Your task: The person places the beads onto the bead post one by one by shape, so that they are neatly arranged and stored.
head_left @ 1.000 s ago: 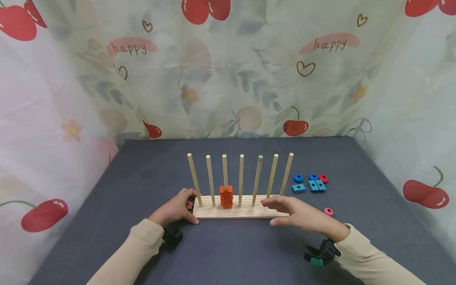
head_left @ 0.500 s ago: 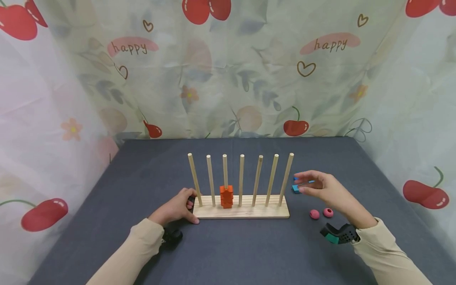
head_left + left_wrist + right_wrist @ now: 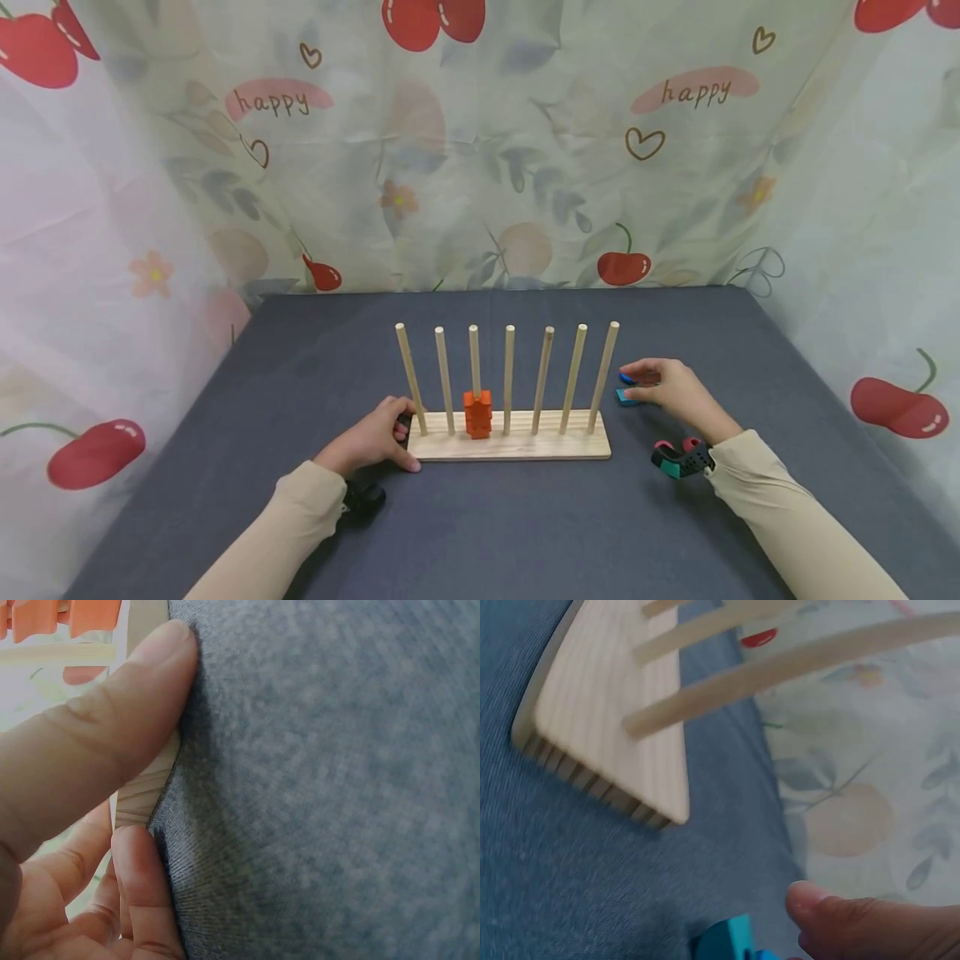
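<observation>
A wooden peg board (image 3: 510,448) with several upright pegs stands in the middle of the table. Stacked orange pieces (image 3: 477,415) sit on its third peg from the left. My left hand (image 3: 381,435) grips the board's left end, with the thumb (image 3: 142,697) along the front edge. To the right of the board, my right hand (image 3: 678,396) reaches over the blue pieces, thumb and fingers apart. Beside its thumb lie a light-blue square block (image 3: 627,398) and a blue ring (image 3: 627,377). Whatever lies under the palm is hidden.
Pink ring beads (image 3: 691,444) lie close to the right wrist, partly covered by the black wrist camera (image 3: 684,460). Dark grey cloth (image 3: 487,533) covers the table. A printed curtain (image 3: 480,167) closes off the back and sides.
My right hand has moved from the board's right end to the blue pieces, and its wrist has since shifted left and lower. The left hand and board stay in place.
</observation>
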`<state>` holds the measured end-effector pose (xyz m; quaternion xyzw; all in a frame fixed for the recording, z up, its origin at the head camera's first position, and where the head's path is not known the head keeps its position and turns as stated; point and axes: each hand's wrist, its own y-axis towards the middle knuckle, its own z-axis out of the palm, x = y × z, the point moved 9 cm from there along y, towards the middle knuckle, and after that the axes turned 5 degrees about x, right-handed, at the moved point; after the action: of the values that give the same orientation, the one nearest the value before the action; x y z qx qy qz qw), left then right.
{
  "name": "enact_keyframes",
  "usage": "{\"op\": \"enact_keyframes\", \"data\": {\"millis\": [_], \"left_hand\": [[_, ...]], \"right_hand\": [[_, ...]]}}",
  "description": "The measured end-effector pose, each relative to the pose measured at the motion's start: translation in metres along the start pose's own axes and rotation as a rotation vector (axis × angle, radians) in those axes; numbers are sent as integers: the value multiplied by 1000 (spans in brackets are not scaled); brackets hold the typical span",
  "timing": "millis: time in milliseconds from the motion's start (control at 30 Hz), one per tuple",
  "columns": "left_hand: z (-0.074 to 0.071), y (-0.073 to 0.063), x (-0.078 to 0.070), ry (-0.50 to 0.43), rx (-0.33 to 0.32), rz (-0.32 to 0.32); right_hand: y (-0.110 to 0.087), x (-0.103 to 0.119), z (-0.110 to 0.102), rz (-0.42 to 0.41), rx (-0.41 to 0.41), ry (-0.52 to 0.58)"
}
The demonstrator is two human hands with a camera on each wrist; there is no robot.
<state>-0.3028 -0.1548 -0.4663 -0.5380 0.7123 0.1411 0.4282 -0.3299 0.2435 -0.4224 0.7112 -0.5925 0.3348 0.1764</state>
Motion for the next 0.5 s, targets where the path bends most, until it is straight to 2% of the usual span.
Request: {"op": "enact_keyframes", "data": {"millis": [300,500], "left_hand": [[0,0,-1,4,-9,2],[0,-1,-2,11,-11,5]], "right_hand": [[12,-10,16,-9,65,-135],[14,-9,18,-25,65,-177]]}}
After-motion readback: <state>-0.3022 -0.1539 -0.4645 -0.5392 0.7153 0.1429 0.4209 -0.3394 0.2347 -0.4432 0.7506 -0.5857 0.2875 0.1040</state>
